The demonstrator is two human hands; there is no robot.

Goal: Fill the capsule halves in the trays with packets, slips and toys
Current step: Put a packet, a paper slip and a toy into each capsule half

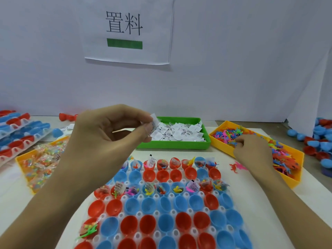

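Observation:
A clear tray (172, 212) of red and blue capsule halves lies in front of me; two rows and one near-left half hold toys, slips or packets. My left hand (107, 130) hovers above the tray's far left and pinches white paper slips (154, 123) between thumb and fingers. My right hand (251, 150) reaches into the yellow bin of small colourful toys (294, 175), its fingers curled among them. A green bin of white slips (179, 146) stands behind the tray. At the left, a yellow bin of candy packets (21, 159) lies partly under my left arm.
Stacked trays of red and blue halves (19, 133) lie at the far left. Loose capsule halves (318, 141) pile up at the far right. Pink and red toys (237, 167) lie on the table beside the tray. A white wall with a paper sign (125, 29) closes the back.

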